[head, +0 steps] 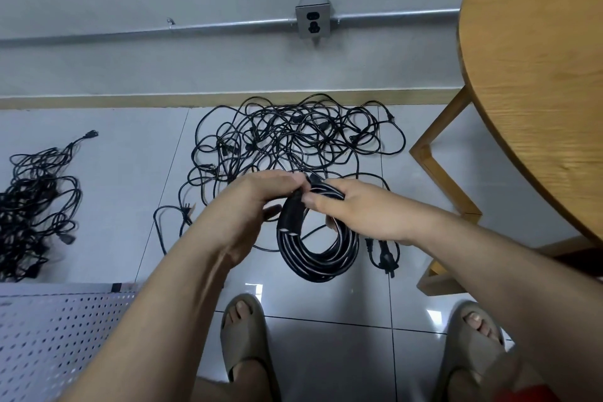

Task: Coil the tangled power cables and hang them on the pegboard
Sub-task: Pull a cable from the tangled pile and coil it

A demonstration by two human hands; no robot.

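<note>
Coil: right hand grips loops, left hand pinches end, hands together. Step: likely finishing wrap. Next: needs carry to pegboard.

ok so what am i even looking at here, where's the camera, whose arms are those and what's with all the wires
There is no machine here. This is one picture from a camera worn on a person's head and looking down, so the bare arms and the sandalled feet are that person's own. The right hand grips a coiled cable, a neat black ring, and the left hand pinches it near the top. Behind it, on the tiled floor, lies a tangled pile of black power cables, with a second pile off to the left. The white perforated sheet at lower left is the pegboard. A round wooden table fills the right side, and a metal socket box sits on the wall.
</note>
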